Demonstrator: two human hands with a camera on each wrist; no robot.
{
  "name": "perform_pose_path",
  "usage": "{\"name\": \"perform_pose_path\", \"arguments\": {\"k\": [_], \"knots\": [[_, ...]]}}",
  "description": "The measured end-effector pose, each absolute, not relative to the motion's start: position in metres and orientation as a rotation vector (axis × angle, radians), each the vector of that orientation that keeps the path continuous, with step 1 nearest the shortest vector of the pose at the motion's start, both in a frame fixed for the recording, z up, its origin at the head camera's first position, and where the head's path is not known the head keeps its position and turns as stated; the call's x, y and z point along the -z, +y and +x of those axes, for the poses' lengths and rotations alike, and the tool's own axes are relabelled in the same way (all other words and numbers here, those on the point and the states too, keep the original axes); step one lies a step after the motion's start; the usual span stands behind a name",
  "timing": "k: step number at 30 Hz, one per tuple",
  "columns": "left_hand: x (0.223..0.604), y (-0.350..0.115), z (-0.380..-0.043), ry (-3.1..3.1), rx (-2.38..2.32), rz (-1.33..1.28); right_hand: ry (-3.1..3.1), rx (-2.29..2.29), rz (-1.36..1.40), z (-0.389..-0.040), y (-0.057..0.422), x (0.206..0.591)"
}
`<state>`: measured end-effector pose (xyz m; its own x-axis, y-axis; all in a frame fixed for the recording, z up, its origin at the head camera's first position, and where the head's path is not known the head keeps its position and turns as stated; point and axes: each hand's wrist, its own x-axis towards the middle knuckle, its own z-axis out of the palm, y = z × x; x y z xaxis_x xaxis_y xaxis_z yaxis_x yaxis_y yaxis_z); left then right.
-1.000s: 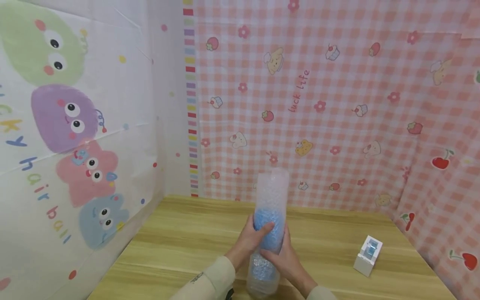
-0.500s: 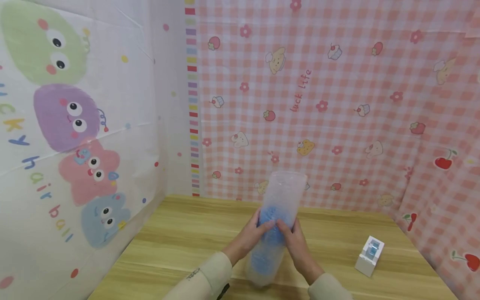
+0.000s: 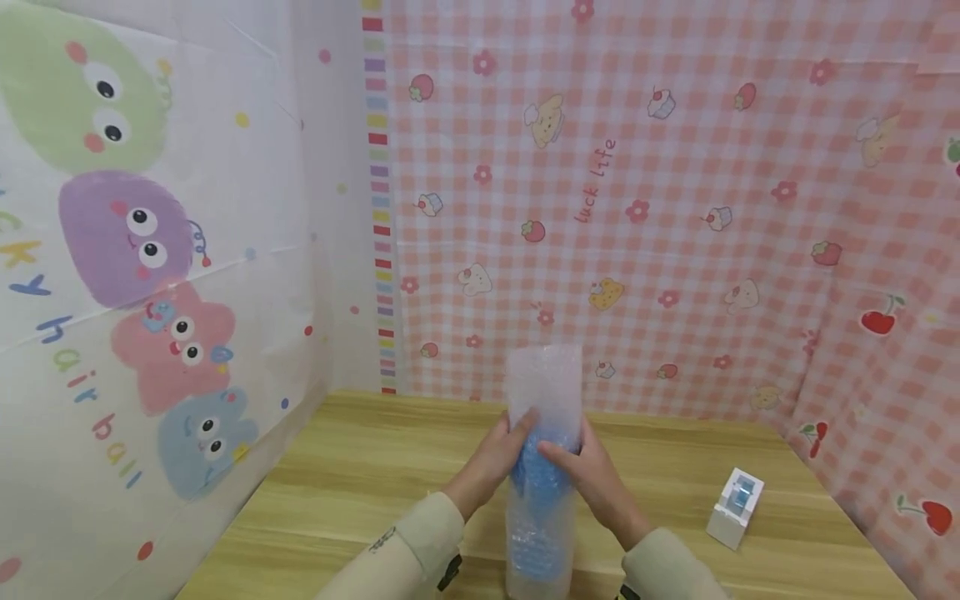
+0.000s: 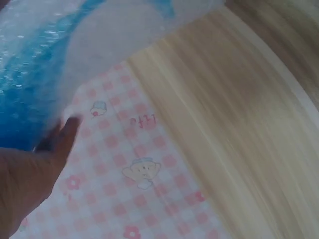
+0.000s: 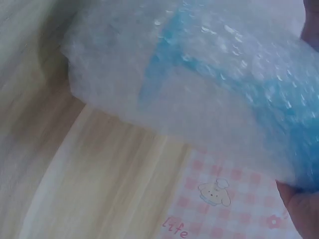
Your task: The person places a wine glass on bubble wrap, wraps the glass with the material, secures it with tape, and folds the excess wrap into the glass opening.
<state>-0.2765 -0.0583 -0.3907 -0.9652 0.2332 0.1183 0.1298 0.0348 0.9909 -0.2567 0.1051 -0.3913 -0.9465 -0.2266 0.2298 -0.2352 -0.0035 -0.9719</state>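
Observation:
A long bundle of clear bubble wrap (image 3: pixel 546 383) with something blue inside stands nearly upright over the table, its shape blurred by the wrap. My left hand (image 3: pixel 491 458) grips its left side, thumb lying across the front. From the right, my right hand (image 3: pixel 600 479) holds the same bundle, its thumb on the blue part. The fingers behind the bundle are hidden. Blue shows through the bubble wrap (image 5: pixel 209 79) in the right wrist view too. At the left edge of the left wrist view, my left hand (image 4: pixel 35 174) touches the wrapped bundle.
A small white tape dispenser (image 3: pixel 737 507) with a blue roll stands on the right of the wooden table (image 3: pixel 375 450). Behind rises a pink checked cloth (image 3: pixel 465 150). A white sheet with cartoon figures (image 3: pixel 262 192) hangs on the left.
The bundle tilted to the right half a second ago and stands straighter now. Both hands have slid a little higher along it, the right hand most. The tape dispenser stays in place.

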Motion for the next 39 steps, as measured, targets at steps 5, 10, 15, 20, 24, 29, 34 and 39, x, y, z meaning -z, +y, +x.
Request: {"name": "perform_pose_path", "arguments": {"k": [5,10,15,20,24,29,34,39], "knots": [[0.384,-0.059,-0.273,2.205,-2.142,0.413,-2.255,-2.166,0.459,-0.258,0.106,0.388],[0.383,-0.060,-0.270,2.202,-2.187,0.396,-2.248,-2.081,0.306,-0.259,0.101,0.383],[0.388,-0.065,-0.271,2.092,-2.185,0.565,-2.197,-2.012,0.201,-0.257,0.099,0.380],[0.392,-0.071,-0.272,2.001,-2.144,0.784,-2.181,-1.983,0.169,-0.256,0.098,0.378],[0.391,-0.070,-0.272,1.979,-2.065,0.791,-2.165,-1.948,0.102,-0.257,0.099,0.379],[0.387,-0.062,-0.272,2.021,-2.082,0.602,-2.140,-1.926,0.047,-0.260,0.099,0.380],[0.386,-0.056,-0.270,2.185,-2.138,0.485,-2.133,-1.815,0.079,-0.259,0.098,0.381],[0.383,-0.054,-0.270,2.404,-2.131,0.457,-2.106,-1.665,0.088,-0.256,0.095,0.382]]}}
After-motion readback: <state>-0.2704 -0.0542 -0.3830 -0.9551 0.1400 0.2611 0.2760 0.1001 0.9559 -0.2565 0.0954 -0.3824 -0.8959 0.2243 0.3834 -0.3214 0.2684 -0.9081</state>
